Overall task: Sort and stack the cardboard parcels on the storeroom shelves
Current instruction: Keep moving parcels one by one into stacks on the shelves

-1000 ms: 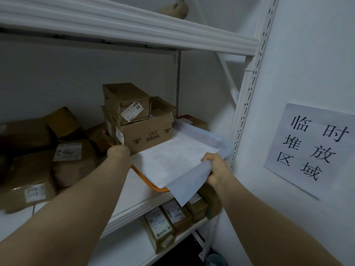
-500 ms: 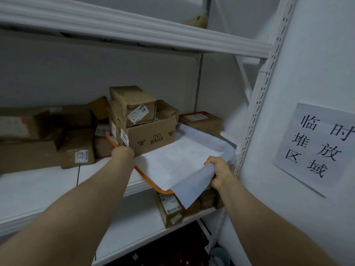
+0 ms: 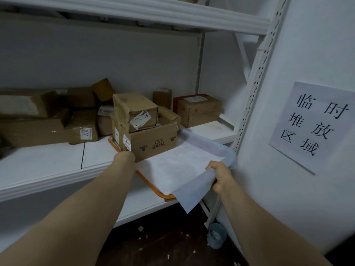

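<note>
An orange-rimmed tray (image 3: 153, 191) lined with white paper (image 3: 178, 166) lies partly on the middle shelf (image 3: 48, 162), its near end sticking out past the shelf edge. On it stands a brown box printed "INS BAHA" (image 3: 153, 143) with a smaller taped parcel (image 3: 136, 110) on top. My left hand (image 3: 124, 157) grips the tray's left rim beside the box. My right hand (image 3: 219, 174) grips the tray's right near corner together with the paper, which hangs down below it.
Several brown parcels (image 3: 48, 120) crowd the shelf's back left; a red-taped box (image 3: 197, 110) sits at the back right. The perforated white upright (image 3: 251, 87) and a wall with a paper sign (image 3: 315, 127) stand close on the right. A small bin (image 3: 216, 235) is on the floor.
The tray with its boxes has gone further onto the shelf and both arms have reached forward. The view has shifted down, so the floor and bin show.
</note>
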